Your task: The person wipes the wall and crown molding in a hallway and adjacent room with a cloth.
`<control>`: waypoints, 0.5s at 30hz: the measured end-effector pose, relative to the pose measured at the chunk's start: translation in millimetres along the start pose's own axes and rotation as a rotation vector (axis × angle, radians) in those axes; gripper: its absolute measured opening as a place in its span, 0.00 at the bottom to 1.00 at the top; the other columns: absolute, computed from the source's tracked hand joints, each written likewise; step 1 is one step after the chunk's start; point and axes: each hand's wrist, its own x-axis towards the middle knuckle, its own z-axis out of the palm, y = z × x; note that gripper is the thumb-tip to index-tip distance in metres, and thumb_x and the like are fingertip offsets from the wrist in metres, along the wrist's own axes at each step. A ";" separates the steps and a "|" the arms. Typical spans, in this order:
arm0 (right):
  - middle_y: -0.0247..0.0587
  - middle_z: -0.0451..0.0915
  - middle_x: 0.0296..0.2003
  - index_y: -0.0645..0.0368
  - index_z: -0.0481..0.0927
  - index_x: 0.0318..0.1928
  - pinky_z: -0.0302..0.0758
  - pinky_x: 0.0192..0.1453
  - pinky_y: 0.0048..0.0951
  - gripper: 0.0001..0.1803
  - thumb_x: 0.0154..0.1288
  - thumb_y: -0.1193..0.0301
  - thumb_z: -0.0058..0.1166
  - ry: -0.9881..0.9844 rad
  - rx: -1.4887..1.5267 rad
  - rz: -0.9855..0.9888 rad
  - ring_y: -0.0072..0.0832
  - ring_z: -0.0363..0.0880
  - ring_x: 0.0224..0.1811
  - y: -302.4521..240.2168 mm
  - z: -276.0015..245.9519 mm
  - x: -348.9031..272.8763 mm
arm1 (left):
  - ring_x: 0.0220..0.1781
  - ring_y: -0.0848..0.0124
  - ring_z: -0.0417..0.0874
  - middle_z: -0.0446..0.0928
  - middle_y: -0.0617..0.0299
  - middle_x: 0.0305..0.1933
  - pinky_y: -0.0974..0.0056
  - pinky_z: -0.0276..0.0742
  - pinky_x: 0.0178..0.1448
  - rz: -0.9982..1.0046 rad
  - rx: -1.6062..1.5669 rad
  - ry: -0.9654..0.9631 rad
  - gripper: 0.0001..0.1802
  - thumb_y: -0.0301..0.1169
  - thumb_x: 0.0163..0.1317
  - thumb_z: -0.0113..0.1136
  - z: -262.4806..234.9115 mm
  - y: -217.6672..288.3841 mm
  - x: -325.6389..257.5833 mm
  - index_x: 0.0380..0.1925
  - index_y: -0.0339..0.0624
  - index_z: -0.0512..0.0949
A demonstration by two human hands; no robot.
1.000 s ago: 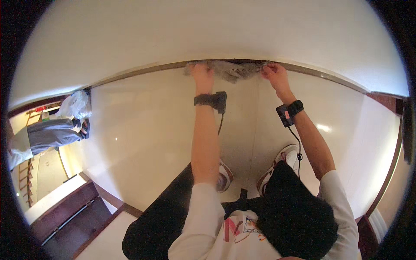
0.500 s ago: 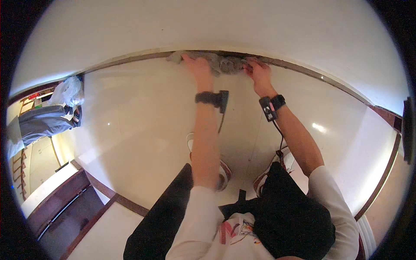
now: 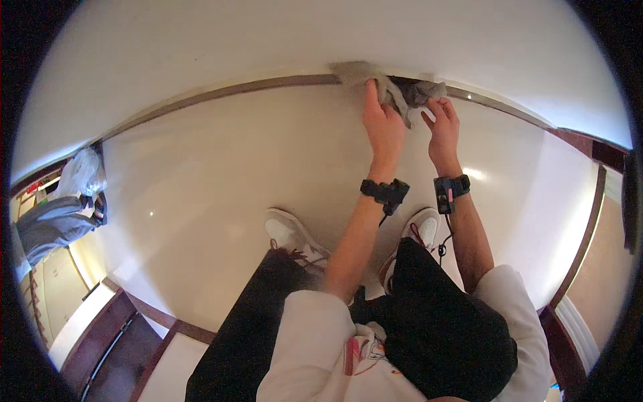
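A grey cloth lies bunched against the brown skirting strip at the foot of the white wall, part of it smeared by motion. My left hand grips its near folds, thumb on top. Just to the right, my right hand pinches a darker grey end of the cloth between thumb and fingers. Between the two hands the cloth sags against the strip. Both wrists carry black strapped devices, and a cable hangs from the right one.
Pale glossy floor spreads between the wall and my white shoes. At the far left are a clear plastic bag and a person's grey trouser legs. Brown-edged door frames stand at lower left and right.
Both hands have moved right along the strip with the cloth, my left hand farther, so they are now closer together. More of my left shoe shows.
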 end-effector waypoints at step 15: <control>0.45 0.73 0.67 0.50 0.69 0.70 0.75 0.68 0.50 0.29 0.81 0.45 0.43 -0.257 0.688 0.134 0.40 0.74 0.66 -33.5 -71.2 -36.5 | 0.60 0.49 0.84 0.84 0.44 0.58 0.51 0.78 0.66 0.395 0.231 -0.934 0.20 0.20 0.64 0.52 24.5 97.5 -12.7 0.52 0.41 0.86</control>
